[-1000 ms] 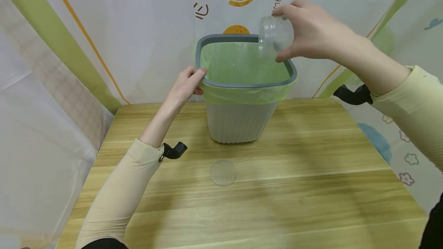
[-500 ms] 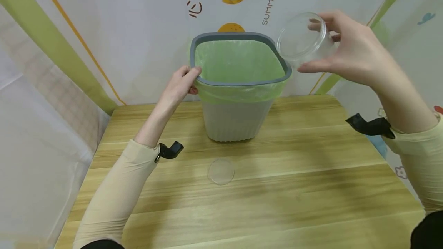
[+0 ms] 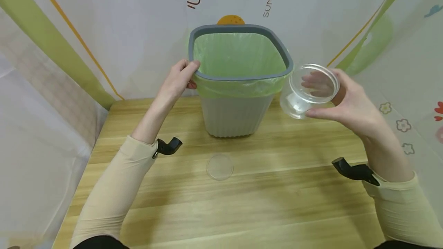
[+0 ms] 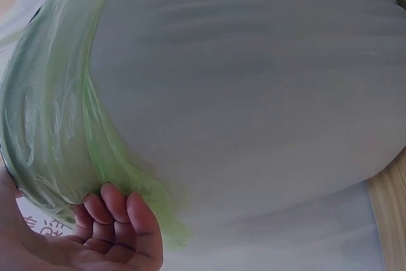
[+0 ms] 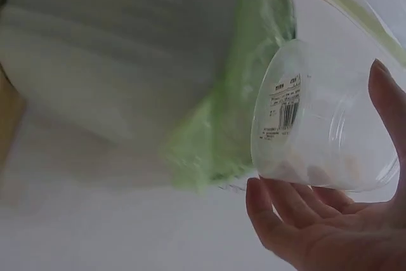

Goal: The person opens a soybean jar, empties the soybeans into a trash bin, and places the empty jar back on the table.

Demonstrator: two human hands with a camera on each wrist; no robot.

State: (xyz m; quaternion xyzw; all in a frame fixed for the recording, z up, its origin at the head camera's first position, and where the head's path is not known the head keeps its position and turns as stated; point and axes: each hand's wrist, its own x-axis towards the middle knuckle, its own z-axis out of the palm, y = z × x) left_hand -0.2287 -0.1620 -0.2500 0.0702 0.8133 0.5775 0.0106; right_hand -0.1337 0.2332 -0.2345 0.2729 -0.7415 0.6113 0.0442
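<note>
Nearest to us on the wooden table (image 3: pixel 294 203) lies a clear round lid (image 3: pixel 220 166), flat on the boards, well apart from both hands and a little in front of the bin.

Further out on our right, our right hand (image 3: pixel 349 103) holds a clear plastic cup (image 3: pixel 309 90) in the air, just beside the right front corner of the bin. The thumb runs under the cup's side and the fingers wrap round its far side, seen through the plastic, so the cup sits in a loose curled grip, tilted with its mouth up and toward us. The right wrist view shows a small printed label with a barcode on its base (image 5: pixel 283 113). We see nothing inside it.

On our left, our left hand (image 3: pixel 178 82) grips the left front corner of the grey waste bin (image 3: pixel 235 114), thumb over the dark rim and fingers (image 4: pixel 117 211) curled beneath against the green bag (image 3: pixel 238 58) that lines it and folds over the edge. The bin stands upright on the table.

Behind it hangs a white printed backdrop (image 3: pixel 138 22) with lemon pictures.
</note>
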